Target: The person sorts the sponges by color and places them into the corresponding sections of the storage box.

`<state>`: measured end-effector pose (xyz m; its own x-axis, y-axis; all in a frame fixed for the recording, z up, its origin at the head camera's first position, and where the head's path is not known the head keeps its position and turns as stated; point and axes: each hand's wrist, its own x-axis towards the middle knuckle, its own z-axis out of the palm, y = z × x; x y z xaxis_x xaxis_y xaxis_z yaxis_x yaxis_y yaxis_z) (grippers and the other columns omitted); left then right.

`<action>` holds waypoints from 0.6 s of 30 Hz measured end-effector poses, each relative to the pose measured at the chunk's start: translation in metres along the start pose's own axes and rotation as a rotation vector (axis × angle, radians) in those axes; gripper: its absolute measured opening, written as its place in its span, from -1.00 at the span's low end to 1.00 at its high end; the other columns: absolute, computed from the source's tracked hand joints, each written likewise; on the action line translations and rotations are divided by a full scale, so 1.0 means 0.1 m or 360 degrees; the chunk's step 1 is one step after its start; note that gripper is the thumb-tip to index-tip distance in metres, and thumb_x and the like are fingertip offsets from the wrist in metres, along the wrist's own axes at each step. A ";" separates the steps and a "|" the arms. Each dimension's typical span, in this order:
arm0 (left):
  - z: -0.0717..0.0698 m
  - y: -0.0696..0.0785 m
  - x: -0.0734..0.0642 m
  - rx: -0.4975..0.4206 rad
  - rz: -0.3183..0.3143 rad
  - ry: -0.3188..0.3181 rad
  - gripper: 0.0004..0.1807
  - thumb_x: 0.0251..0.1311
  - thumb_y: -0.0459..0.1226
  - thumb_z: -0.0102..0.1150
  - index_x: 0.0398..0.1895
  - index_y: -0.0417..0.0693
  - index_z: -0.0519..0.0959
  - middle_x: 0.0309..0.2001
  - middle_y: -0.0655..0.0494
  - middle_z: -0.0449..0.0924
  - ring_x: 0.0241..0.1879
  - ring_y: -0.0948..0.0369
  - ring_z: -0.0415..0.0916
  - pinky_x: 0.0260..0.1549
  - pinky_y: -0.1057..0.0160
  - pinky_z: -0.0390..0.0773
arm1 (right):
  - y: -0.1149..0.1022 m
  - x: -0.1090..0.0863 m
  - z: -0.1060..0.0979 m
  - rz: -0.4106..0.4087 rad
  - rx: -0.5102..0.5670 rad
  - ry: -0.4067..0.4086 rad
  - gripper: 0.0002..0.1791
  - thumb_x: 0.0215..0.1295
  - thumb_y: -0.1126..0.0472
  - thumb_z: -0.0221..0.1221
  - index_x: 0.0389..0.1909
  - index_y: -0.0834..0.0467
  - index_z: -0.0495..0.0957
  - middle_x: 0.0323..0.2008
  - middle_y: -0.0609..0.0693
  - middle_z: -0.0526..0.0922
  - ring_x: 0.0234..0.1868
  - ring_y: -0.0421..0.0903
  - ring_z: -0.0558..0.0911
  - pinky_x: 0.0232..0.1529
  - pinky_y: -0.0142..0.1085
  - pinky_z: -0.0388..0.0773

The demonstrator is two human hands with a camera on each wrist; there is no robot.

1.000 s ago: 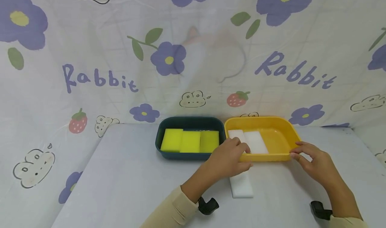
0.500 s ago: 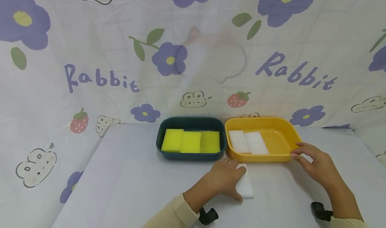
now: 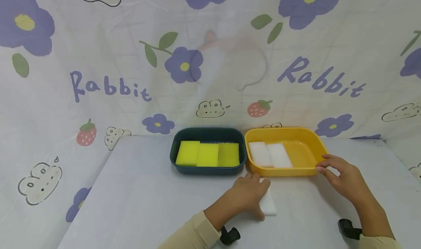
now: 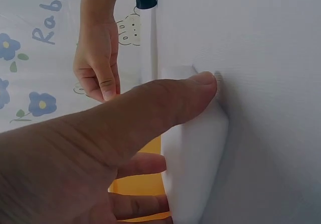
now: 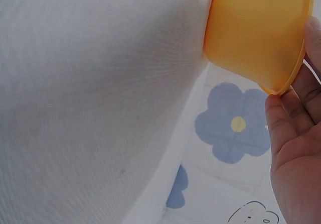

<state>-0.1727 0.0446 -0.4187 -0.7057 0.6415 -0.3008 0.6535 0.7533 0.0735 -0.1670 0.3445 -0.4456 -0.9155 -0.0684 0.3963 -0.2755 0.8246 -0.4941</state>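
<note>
In the head view my left hand (image 3: 248,194) is over a white sponge (image 3: 269,204) lying on the table in front of the boxes. The left wrist view shows its thumb across one side of this sponge (image 4: 193,158) and fingertips against another. My right hand (image 3: 342,176) pinches the right front corner of a yellow plastic box (image 3: 289,172). From the right wrist, the thumb and fingers of that hand (image 5: 301,148) are seen at the rim of the yellow box (image 5: 258,33). Two white sponges (image 3: 281,155) lie side by side in its left part.
Left of the yellow box, and close against it, stands a dark green box (image 3: 207,171) holding three yellow sponges (image 3: 208,155). A patterned curtain (image 3: 210,59) hangs right behind both boxes. The white table (image 3: 148,197) extends to the left and toward the front.
My left hand has come out of the yellow box, moving down and forward to the white sponge on the table. My right hand has stayed on the box corner.
</note>
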 end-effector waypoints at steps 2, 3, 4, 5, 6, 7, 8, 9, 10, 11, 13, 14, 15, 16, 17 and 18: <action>-0.01 0.01 0.01 0.0004 -0.0004 0.0001 -0.06 -0.21 0.27 0.55 0.26 0.23 0.34 0.06 0.17 0.39 0.02 0.21 0.33 -0.04 0.21 0.49 | 0.00 0.00 0.00 -0.0010 -0.0003 0.0007 -0.86 0.17 0.37 0.39 -0.25 0.25 0.67 0.10 0.43 0.56 0.15 0.48 0.46 0.12 0.33 0.33; -0.01 0.01 0.01 0.0004 -0.0005 0.0003 -0.07 -0.21 0.26 0.56 0.24 0.23 0.35 0.05 0.17 0.39 0.01 0.21 0.33 -0.07 0.22 0.49 | 0.00 0.01 0.00 -0.0015 -0.0003 0.0009 -0.85 0.16 0.38 0.39 -0.25 0.25 0.67 0.09 0.43 0.56 0.16 0.47 0.46 0.12 0.33 0.33; -0.01 0.01 0.02 0.0006 -0.0006 0.0005 -0.08 -0.22 0.26 0.56 0.22 0.23 0.35 0.04 0.17 0.40 0.00 0.22 0.34 -0.08 0.23 0.49 | -0.01 0.01 -0.01 -0.0016 -0.0003 0.0010 -0.85 0.16 0.38 0.40 -0.25 0.25 0.68 0.09 0.42 0.57 0.16 0.47 0.46 0.12 0.32 0.33; -0.01 0.01 0.02 0.0004 -0.0005 0.0007 -0.09 -0.22 0.26 0.56 0.20 0.22 0.36 0.03 0.17 0.40 -0.01 0.22 0.34 -0.10 0.23 0.49 | -0.01 0.01 -0.01 -0.0011 0.0000 0.0006 -0.85 0.16 0.38 0.39 -0.25 0.25 0.68 0.10 0.42 0.56 0.16 0.47 0.46 0.12 0.32 0.33; -0.01 0.01 0.02 0.0001 -0.0006 0.0008 -0.10 -0.22 0.25 0.57 0.19 0.21 0.36 0.03 0.17 0.40 -0.02 0.22 0.34 -0.10 0.23 0.49 | -0.01 0.01 -0.01 -0.0006 0.0000 0.0002 -0.86 0.17 0.38 0.39 -0.25 0.26 0.68 0.10 0.42 0.56 0.17 0.46 0.45 0.13 0.32 0.33; -0.01 0.01 0.02 -0.0003 -0.0006 0.0011 -0.11 -0.22 0.25 0.57 0.18 0.21 0.36 0.02 0.17 0.40 -0.02 0.22 0.34 -0.11 0.23 0.49 | -0.02 0.01 -0.01 0.0004 0.0002 -0.0008 -0.86 0.18 0.36 0.39 -0.23 0.26 0.68 0.11 0.42 0.56 0.18 0.46 0.45 0.13 0.32 0.33; 0.00 0.01 0.02 -0.0006 -0.0004 0.0014 -0.11 -0.22 0.25 0.57 0.18 0.21 0.36 0.03 0.17 0.41 -0.02 0.22 0.34 -0.11 0.23 0.49 | -0.02 0.01 -0.02 0.0018 0.0004 -0.0018 -0.85 0.20 0.35 0.38 -0.22 0.27 0.68 0.12 0.42 0.55 0.19 0.46 0.44 0.14 0.32 0.32; 0.00 0.01 0.02 -0.0011 -0.0001 0.0017 -0.11 -0.22 0.25 0.57 0.18 0.21 0.36 0.03 0.16 0.41 -0.02 0.22 0.34 -0.10 0.23 0.50 | -0.03 0.01 -0.02 0.0032 0.0006 -0.0028 -0.85 0.21 0.34 0.38 -0.21 0.27 0.68 0.13 0.42 0.54 0.19 0.46 0.43 0.15 0.32 0.32; 0.00 0.00 0.02 -0.0015 0.0001 0.0017 -0.11 -0.22 0.25 0.57 0.18 0.20 0.36 0.04 0.16 0.41 -0.02 0.22 0.34 -0.09 0.23 0.50 | -0.03 0.01 -0.02 0.0047 0.0005 -0.0036 -0.84 0.22 0.32 0.37 -0.20 0.27 0.68 0.14 0.43 0.54 0.20 0.47 0.42 0.15 0.32 0.31; 0.00 0.00 0.02 -0.0016 0.0005 0.0017 -0.11 -0.21 0.25 0.57 0.18 0.20 0.36 0.05 0.16 0.41 -0.01 0.21 0.34 -0.08 0.23 0.50 | -0.04 0.01 -0.03 0.0057 0.0004 -0.0041 -0.84 0.23 0.32 0.37 -0.20 0.28 0.68 0.15 0.43 0.53 0.21 0.46 0.42 0.15 0.32 0.31; 0.00 0.00 0.03 -0.0010 0.0013 0.0014 -0.10 -0.22 0.25 0.57 0.20 0.20 0.37 0.06 0.16 0.42 0.00 0.21 0.35 -0.06 0.22 0.50 | -0.05 0.01 -0.03 0.0071 -0.0001 -0.0044 -0.84 0.23 0.32 0.37 -0.20 0.28 0.68 0.15 0.42 0.53 0.21 0.46 0.42 0.15 0.32 0.32; -0.01 0.00 0.04 -0.0006 0.0017 0.0011 -0.10 -0.22 0.25 0.57 0.20 0.20 0.37 0.06 0.16 0.42 0.00 0.21 0.35 -0.05 0.22 0.49 | -0.05 0.01 -0.03 0.0076 -0.0001 -0.0045 -0.84 0.23 0.32 0.37 -0.20 0.28 0.68 0.15 0.43 0.53 0.22 0.46 0.41 0.15 0.32 0.32; -0.02 0.00 0.04 -0.0006 0.0019 0.0004 -0.09 -0.22 0.25 0.57 0.21 0.20 0.38 0.06 0.16 0.43 0.00 0.21 0.36 -0.04 0.22 0.49 | -0.05 0.01 -0.03 0.0075 -0.0004 -0.0042 -0.84 0.22 0.33 0.37 -0.20 0.29 0.68 0.15 0.43 0.53 0.21 0.46 0.42 0.15 0.33 0.32; -0.03 0.00 0.04 -0.0003 0.0021 -0.0005 -0.08 -0.22 0.25 0.57 0.23 0.20 0.38 0.06 0.17 0.43 0.00 0.21 0.36 -0.02 0.21 0.49 | -0.05 0.01 -0.03 0.0075 -0.0005 -0.0042 -0.85 0.22 0.34 0.37 -0.20 0.29 0.68 0.15 0.43 0.53 0.21 0.46 0.42 0.15 0.33 0.32; -0.04 0.00 0.04 0.0000 0.0025 -0.0011 -0.08 -0.22 0.25 0.57 0.23 0.20 0.39 0.06 0.17 0.44 0.00 0.22 0.36 -0.02 0.21 0.48 | -0.06 0.01 -0.02 0.0075 -0.0003 -0.0042 -0.85 0.22 0.34 0.37 -0.20 0.28 0.68 0.15 0.43 0.53 0.21 0.47 0.42 0.15 0.33 0.32; -0.05 -0.01 0.04 0.0000 0.0029 -0.0018 -0.08 -0.22 0.25 0.57 0.23 0.20 0.40 0.05 0.18 0.45 -0.01 0.22 0.37 -0.01 0.21 0.48 | -0.06 0.01 -0.02 0.0074 -0.0002 -0.0042 -0.85 0.22 0.34 0.37 -0.21 0.28 0.68 0.15 0.43 0.53 0.21 0.47 0.42 0.15 0.33 0.32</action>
<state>-0.1776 0.0475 -0.4153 -0.6905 0.6534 -0.3101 0.6663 0.7415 0.0788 -0.1661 0.3407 -0.4410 -0.9348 -0.0451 0.3523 -0.2322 0.8281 -0.5103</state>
